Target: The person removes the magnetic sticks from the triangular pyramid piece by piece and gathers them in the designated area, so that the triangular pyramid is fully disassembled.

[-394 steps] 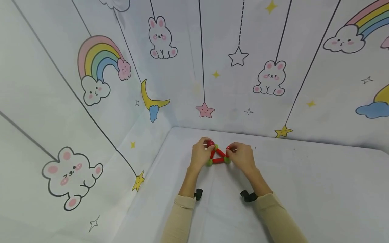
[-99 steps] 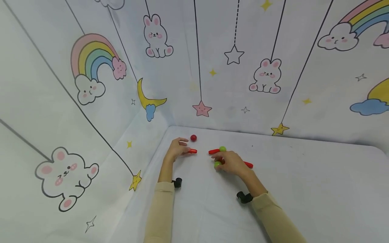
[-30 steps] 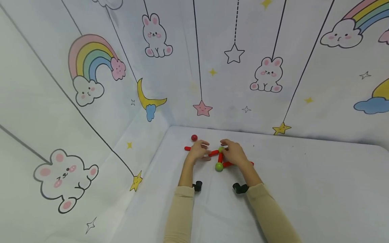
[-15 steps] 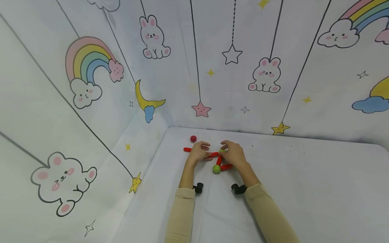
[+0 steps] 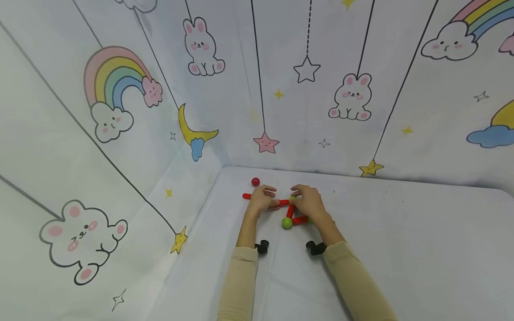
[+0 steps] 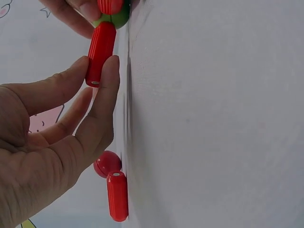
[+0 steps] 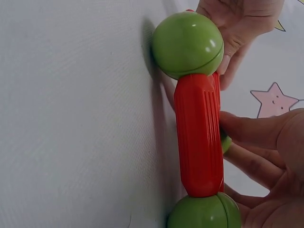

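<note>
Red magnetic rods and green balls form a joined chain on the white table. My left hand (image 5: 263, 200) pinches the free end of one red rod (image 6: 101, 54) between thumb and finger. This rod meets the far green ball (image 5: 293, 199), which my right hand (image 5: 310, 203) pinches, its fingers partly hiding it. From that ball another red rod (image 5: 290, 211) runs to the near green ball (image 7: 188, 45). A further red rod (image 7: 199, 135) links the near ball to another green ball (image 7: 204, 213), mostly behind my right hand in the head view.
A loose red ball (image 5: 255, 181) lies behind my left hand. Beside it is a loose red rod (image 5: 246, 196), partly covered by that hand in the head view. Cloth walls (image 5: 225, 147) with rabbit and star drawings rise behind and left of the table.
The earlier triangle is opened into a chain, and the red ball lies loose. My left hand has left the loose rod and moved right to the chain's rod; my right hand now holds the far ball.
</note>
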`<state>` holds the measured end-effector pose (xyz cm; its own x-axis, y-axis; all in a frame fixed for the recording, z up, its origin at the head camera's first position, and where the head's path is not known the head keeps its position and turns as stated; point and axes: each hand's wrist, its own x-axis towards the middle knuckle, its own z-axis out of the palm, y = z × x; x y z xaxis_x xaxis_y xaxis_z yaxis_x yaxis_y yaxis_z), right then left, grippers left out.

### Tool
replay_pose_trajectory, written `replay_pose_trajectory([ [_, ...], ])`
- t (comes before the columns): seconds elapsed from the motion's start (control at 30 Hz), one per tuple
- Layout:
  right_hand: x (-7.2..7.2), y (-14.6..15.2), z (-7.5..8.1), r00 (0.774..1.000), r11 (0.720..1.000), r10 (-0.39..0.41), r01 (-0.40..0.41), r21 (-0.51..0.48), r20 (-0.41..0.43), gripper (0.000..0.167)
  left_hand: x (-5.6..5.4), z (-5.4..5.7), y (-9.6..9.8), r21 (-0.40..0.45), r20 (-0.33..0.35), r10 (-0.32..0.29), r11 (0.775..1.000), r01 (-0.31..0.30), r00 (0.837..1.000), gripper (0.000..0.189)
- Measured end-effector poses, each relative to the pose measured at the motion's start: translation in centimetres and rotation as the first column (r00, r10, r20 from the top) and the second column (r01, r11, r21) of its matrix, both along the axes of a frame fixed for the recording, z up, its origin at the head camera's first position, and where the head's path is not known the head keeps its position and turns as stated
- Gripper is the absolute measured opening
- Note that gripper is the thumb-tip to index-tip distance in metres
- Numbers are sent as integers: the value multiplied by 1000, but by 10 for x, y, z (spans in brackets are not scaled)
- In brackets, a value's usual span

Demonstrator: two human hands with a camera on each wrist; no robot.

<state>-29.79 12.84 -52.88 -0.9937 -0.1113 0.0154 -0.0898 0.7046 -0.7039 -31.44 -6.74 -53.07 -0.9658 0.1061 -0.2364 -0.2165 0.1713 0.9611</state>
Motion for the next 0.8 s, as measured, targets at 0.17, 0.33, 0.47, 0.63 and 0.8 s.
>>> replay_pose_trajectory([
  [0.17, -1, -2, 0, 1000, 1000, 6, -6, -18, 23, 43, 0, 3, -4, -67, -37, 6, 998, -8, 999, 53],
  [0.33, -1, -3, -2, 999, 999, 15, -13, -38, 45, 41, 2, 7, -9, -149, -68, 10, 989, -20, 998, 55],
  [0.47, -2, -5, -3, 999, 998, 35, -33, -48, 39, 41, 2, 9, -14, -174, -83, 16, 984, -30, 996, 57],
  [0.63, -1, -10, -3, 998, 997, 45, -43, -59, 49, 41, 1, 9, -19, -176, -83, 8, 984, -23, 997, 57],
  [0.8, 1, -12, -3, 996, 997, 52, -49, -54, 68, 41, 0, 8, -23, -162, -66, -5, 987, -6, 998, 57],
])
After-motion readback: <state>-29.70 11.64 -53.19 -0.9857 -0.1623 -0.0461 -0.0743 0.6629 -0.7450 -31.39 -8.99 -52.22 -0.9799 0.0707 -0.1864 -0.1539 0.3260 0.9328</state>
